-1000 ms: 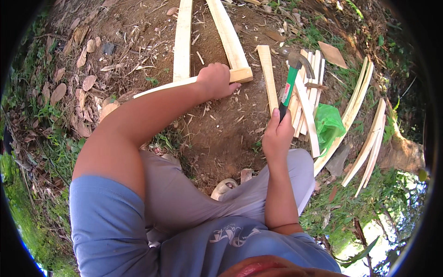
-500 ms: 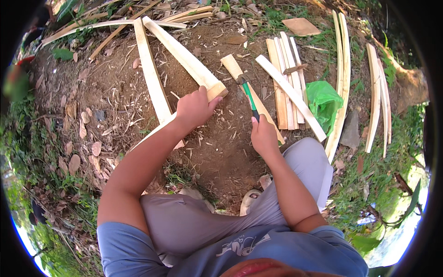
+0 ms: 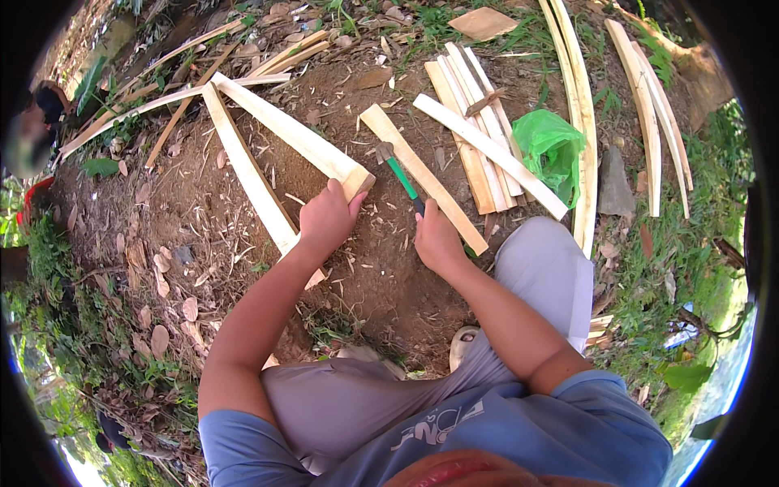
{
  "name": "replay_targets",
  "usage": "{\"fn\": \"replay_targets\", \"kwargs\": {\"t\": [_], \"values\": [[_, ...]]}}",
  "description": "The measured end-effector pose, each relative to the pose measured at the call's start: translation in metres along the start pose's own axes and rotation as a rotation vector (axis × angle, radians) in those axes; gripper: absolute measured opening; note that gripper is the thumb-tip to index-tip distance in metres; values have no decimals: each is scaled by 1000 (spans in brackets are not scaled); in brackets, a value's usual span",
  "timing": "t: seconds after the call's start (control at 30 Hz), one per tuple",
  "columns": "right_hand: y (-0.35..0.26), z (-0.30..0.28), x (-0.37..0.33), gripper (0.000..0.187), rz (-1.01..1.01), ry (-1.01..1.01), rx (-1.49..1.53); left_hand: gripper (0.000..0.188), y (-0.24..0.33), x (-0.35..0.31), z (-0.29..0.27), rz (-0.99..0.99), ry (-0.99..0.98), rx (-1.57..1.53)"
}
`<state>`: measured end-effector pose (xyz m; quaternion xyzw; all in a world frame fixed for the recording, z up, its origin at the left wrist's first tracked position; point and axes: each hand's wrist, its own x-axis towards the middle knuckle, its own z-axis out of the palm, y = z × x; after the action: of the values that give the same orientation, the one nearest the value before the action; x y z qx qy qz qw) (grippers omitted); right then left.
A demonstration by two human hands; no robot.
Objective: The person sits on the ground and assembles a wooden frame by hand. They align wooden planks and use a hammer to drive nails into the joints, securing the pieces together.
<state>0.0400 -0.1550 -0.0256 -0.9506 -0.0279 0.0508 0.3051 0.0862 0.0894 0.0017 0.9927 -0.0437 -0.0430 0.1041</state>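
My left hand [image 3: 329, 217] is closed around the near end of a pale wooden beam [image 3: 284, 134], which slants away to the far left. Gripped in my right hand [image 3: 438, 238] is a hammer [image 3: 401, 178] with a green and black handle. Its head is just past the beam's held end; whether they touch I cannot tell. A second beam [image 3: 247, 166] meets the first at their far ends, forming a narrow V. Just right of the hammer, a flat wooden plank [image 3: 430, 183] lies on the soil.
Several wooden strips [image 3: 456, 134] lie side by side at the right, one strip [image 3: 491, 154] crossing them. Beside them sits a green plastic bag [image 3: 545, 150]. Long strips [image 3: 580, 122] curve farther right. A grey stone [image 3: 617, 183] and dry leaves lie about.
The whole view has shifted, with the wood appearing farther left. My right hand has brought the hammer head leftward, off the plank and nearer the beam's end. My left hand keeps its hold.
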Motion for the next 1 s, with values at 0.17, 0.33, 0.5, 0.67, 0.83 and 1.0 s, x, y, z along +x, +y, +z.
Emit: {"fn": "replay_targets", "kwargs": {"t": [0.17, 0.33, 0.5, 0.67, 0.83, 1.0], "values": [[-7, -5, 4, 25, 40, -102, 64, 61, -1, 1, 6, -22, 20, 37], [-6, -2, -1, 24, 30, -56, 71, 60, 4, 2, 6, -27, 7, 8], [-28, -31, -13, 37, -51, -45, -184, 58, 4, -1, -1, -18, -28, -79], [-31, -165, 15, 26, 61, -105, -147, 54, -14, -8, 10, 13, 35, -155], [145, -259, 91, 25, 448, -89, -625, 52, 2, -3, 9, 49, 27, -185], [177, -228, 110, 22, 243, 303, -348, 53, -3, -5, -4, 11, -26, -176]]}}
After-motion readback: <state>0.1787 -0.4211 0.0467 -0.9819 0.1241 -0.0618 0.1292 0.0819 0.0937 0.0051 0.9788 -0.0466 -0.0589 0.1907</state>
